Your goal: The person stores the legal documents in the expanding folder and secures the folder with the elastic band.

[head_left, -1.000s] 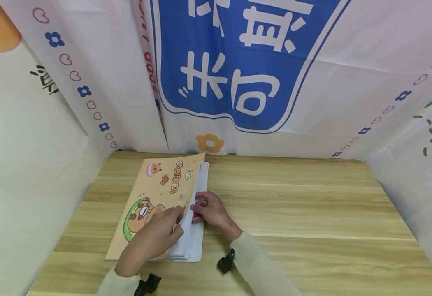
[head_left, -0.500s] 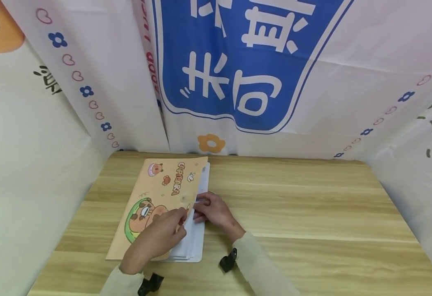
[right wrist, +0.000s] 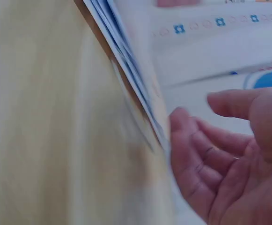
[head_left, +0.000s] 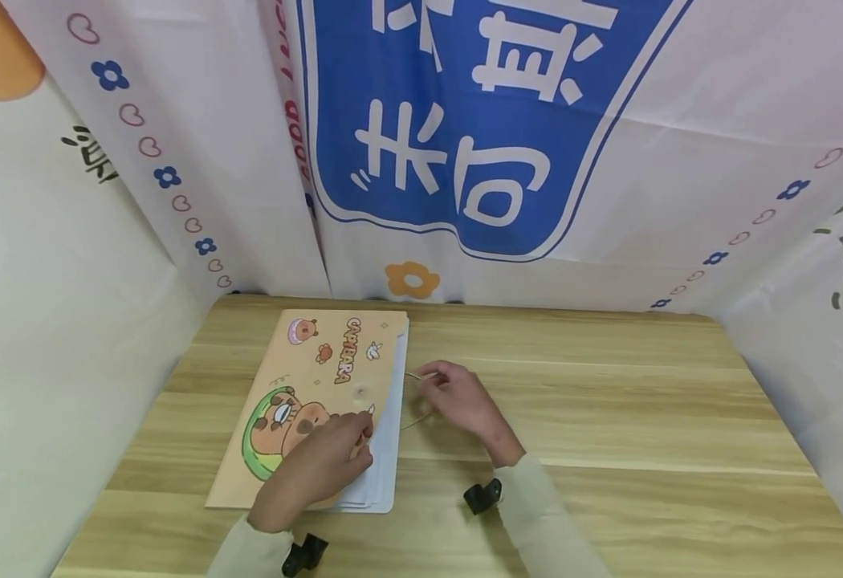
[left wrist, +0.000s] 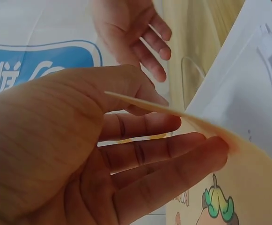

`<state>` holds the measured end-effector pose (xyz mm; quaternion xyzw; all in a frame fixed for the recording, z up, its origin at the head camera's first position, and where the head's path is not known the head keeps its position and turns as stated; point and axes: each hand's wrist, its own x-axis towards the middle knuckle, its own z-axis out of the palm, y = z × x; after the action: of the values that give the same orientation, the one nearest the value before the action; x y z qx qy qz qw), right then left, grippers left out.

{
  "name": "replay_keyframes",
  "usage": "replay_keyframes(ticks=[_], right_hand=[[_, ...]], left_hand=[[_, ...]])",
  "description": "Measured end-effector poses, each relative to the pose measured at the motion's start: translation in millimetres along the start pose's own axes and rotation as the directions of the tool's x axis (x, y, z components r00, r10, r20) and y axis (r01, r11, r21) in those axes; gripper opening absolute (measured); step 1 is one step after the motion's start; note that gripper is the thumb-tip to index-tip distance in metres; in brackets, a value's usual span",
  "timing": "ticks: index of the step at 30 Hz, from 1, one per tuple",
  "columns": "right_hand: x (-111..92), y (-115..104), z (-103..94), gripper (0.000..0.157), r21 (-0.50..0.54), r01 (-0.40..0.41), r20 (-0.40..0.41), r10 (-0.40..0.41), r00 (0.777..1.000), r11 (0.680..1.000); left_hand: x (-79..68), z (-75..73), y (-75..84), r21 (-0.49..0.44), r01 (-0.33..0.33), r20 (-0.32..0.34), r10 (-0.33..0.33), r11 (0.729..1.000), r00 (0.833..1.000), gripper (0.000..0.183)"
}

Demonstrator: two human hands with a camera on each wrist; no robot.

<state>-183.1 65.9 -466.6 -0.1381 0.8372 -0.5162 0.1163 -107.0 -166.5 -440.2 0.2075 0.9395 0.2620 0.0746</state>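
A tan folder [head_left: 335, 345] with capybara drawings lies on the left half of the table, and white papers [head_left: 384, 437] show along its right side. My left hand [head_left: 320, 461] pinches the free edge of the front cover. In the left wrist view the cover [left wrist: 253, 159] runs between the thumb and the fingers, bent up off the papers. A thin elastic cord [left wrist: 183, 70] loops out past the folder's right edge. Beside that loop is my right hand [head_left: 461, 401]; in the right wrist view its thumb stands apart from loosely bent fingers [right wrist: 203, 159], nothing between them.
The wood-grain table [head_left: 609, 417] extends to the right of the folder. A printed white cloth [head_left: 609, 209] hangs behind the table and along both sides. A black wrist camera [head_left: 482, 496] sits by each sleeve cuff.
My right hand has drawn back to the right, off the papers, and the cord loop shows. My left hand has lowered the cover closer to the papers, keeping hold of its edge.
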Motion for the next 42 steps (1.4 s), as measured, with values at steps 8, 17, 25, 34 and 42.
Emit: replay_keyframes(ticks=[8,17,25,34,42], right_hand=[[-4,4,-17.1,0.041,-0.149,-0.049,0.03,0.054,0.998,0.988],[-2,14,-11.1,0.037,-0.102,-0.031,0.078,0.039,0.996,0.994],[0,16,-9.4,0.033,0.052,-0.06,0.056,0.057,0.997,0.997],[2,17,-7.9,0.029,0.188,-0.104,0.012,0.104,0.994,0.977],[8,19,-1.6,0.027,0.303,-0.08,0.019,0.077,0.997,0.95]], left_hand=[[2.3,6.5,1.0,0.022,0.035,0.002,-0.035,0.999,0.999,0.014],[-1.0,13.1,5.7,0.04,0.106,0.024,-0.107,0.994,0.994,0.044],[-3.4,2.8,-0.6,-0.002,0.136,0.097,-0.135,0.991,0.986,0.046],[2.5,-9.9,-15.4,0.001,0.178,0.06,-0.178,0.984,0.982,0.045],[4.4,-14.9,-38.3,0.002,0.104,0.03,-0.105,0.995,0.994,0.065]])
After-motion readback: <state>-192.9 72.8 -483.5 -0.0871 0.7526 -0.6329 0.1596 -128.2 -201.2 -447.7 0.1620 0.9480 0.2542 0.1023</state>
